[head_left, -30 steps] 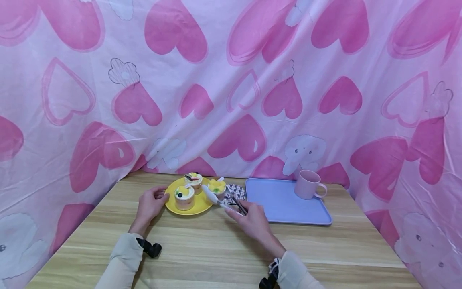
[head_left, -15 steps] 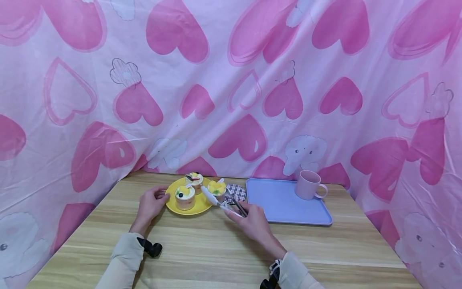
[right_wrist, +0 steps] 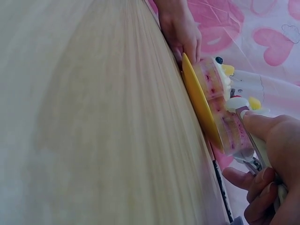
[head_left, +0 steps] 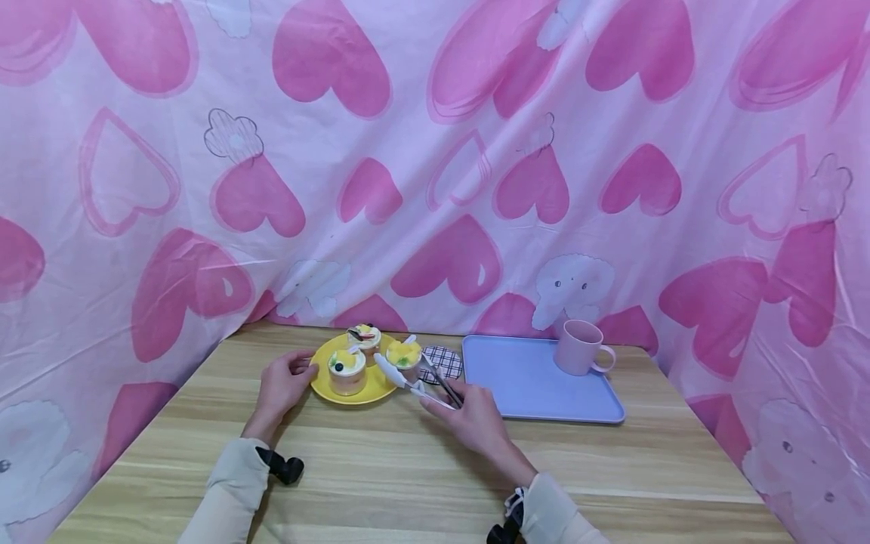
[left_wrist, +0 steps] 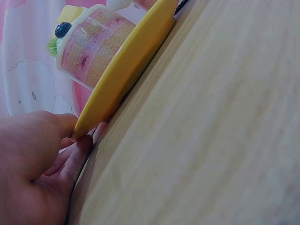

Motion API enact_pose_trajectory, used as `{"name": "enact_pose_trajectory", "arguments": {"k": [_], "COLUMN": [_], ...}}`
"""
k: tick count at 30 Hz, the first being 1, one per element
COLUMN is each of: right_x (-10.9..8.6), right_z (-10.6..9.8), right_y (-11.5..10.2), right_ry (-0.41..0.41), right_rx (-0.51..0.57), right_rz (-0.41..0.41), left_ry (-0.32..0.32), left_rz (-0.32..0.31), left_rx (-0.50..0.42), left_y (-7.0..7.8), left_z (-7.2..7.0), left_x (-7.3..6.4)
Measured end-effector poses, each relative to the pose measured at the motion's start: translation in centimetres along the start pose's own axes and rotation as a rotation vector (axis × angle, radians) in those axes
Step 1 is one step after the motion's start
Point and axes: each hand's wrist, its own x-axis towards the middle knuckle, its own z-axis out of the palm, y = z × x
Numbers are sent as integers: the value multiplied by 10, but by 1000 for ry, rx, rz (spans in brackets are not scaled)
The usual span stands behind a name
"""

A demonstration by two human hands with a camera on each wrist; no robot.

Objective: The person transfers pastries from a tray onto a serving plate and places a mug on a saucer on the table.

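Note:
My left hand (head_left: 284, 384) pinches the left rim of a yellow plate (head_left: 372, 393); in the left wrist view the thumb lies on top, with fingers underneath. Two clear cake cups stand on the plate: a front cup (head_left: 347, 383) topped with yellow fruit and a blueberry, and a cup behind it (head_left: 367, 344). My right hand (head_left: 476, 423) grips pale-tipped tongs (head_left: 390, 372). Between the tongs' arms is a third cake cup (head_left: 405, 353) topped with yellow fruit chunks, at the plate's right edge. The right wrist view shows this cup (right_wrist: 232, 136) tight beside its neighbours.
A round checked coaster (head_left: 445, 363) lies right of the plate. Beyond it is a blue rectangular tray (head_left: 537, 393) with a pink mug (head_left: 578, 351) at its back right corner. A pink heart-print curtain (head_left: 448, 264) hangs behind the wooden table (head_left: 381, 468).
My right hand, the tongs and the third cake cup have shifted slightly left, further over the plate. The left hand and plate stay about where they were.

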Motion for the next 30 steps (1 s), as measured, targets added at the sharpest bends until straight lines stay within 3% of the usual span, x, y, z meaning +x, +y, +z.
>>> {"name": "enact_pose_trajectory", "arguments": {"k": [8,18,30], "right_x": [2,9,11], "right_z": [7,17,19], "right_y": [-5,-12,-12], "right_ry": [-19,0,1], "right_rx": [42,76,56], "right_rz": [39,-61,-73], "left_ry": [-2,3,-8], "left_rz": [-9,18,1], "left_rx": [9,9,27], "left_y": [-2,-3,-1], "left_z": [-2,-1,0], "left_x": [0,0,2]}}
